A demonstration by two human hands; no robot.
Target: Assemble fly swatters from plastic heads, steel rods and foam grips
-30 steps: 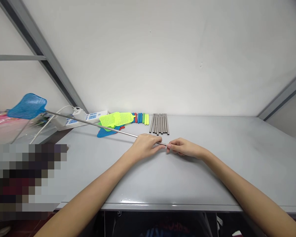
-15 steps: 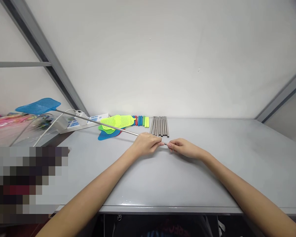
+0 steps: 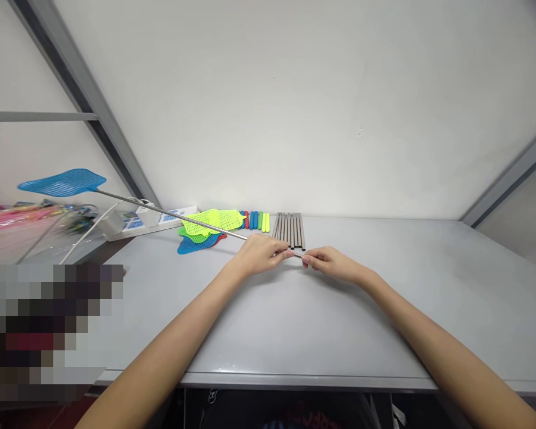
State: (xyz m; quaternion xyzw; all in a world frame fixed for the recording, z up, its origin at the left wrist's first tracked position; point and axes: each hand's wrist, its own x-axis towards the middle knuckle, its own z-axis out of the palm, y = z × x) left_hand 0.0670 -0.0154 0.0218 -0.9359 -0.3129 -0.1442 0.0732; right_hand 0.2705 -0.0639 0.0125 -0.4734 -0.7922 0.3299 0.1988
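The fingers of the left hand (image 3: 262,253) are curled closely around a thin, silvery metal rod (image 3: 170,214). Just to their right, the fingers of the right hand (image 3: 335,264) pinch the rod's near end between thumb and fingertips, a short bare stretch showing between the two grips. From the left fingers the rod slants away leftward, ending well beyond them in a flat, blue, slatted plastic swatter head (image 3: 65,182). Just beyond the fingers, a row of grey metal tubes (image 3: 293,231) lies on the smooth grey tabletop (image 3: 339,333); farther off to their left are short, coloured, rounded sticks (image 3: 254,220) and overlapping yellow perforated plastic swatter heads (image 3: 212,221).
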